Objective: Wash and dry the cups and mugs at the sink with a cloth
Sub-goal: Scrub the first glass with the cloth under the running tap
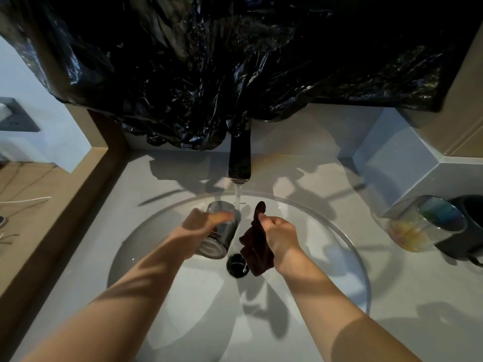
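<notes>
My left hand [201, 222] grips a clear glass cup [218, 239], tilted on its side over the white sink basin [347, 246], its mouth up near the running water. My right hand [278, 235] holds a dark brown cloth [256, 254] that hangs down just right of the glass, above the drain [236, 265]. Water streams from the black faucet [239, 158] between the glass rim and the cloth. An iridescent glass cup [423, 223] and a black mug [470, 231] stand on the counter at the right.
A black plastic sheet [235, 61] covers the wall above the faucet. A grey box-shaped block [397, 163] sits at the back right of the counter. A wooden ledge [52, 205] borders the counter on the left.
</notes>
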Demonstrator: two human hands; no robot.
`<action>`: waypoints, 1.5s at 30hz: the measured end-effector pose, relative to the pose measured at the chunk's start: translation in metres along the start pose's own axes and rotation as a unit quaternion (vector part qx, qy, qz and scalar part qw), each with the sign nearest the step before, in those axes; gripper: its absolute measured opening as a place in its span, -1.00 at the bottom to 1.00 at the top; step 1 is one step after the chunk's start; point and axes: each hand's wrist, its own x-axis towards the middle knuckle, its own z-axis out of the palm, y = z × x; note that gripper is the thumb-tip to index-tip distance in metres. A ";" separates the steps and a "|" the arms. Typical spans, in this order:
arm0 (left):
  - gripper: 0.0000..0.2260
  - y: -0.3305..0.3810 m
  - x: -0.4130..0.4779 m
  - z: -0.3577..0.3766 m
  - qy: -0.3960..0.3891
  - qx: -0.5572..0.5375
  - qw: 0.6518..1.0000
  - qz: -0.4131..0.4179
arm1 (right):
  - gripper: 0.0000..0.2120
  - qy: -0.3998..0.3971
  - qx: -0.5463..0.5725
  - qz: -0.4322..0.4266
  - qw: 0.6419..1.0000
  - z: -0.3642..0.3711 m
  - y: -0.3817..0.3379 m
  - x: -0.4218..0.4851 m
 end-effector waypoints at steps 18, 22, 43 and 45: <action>-0.60 0.008 0.013 0.027 -0.118 -0.311 0.937 -0.107 | -0.67 0.027 0.011 0.004 1.000 -0.025 0.005 0.003; -0.49 0.005 0.006 0.016 -0.168 -0.533 0.809 -0.183 | -0.71 0.010 0.011 0.012 1.000 -0.017 0.007 0.005; -0.47 -0.018 -0.012 0.014 -0.007 0.765 0.596 0.243 | -0.77 -0.022 -0.139 -0.034 0.989 -0.025 0.019 -0.010; -0.48 -0.020 -0.014 0.015 -0.026 0.797 0.556 0.233 | -0.76 -0.026 -0.153 -0.028 0.987 -0.026 0.021 -0.012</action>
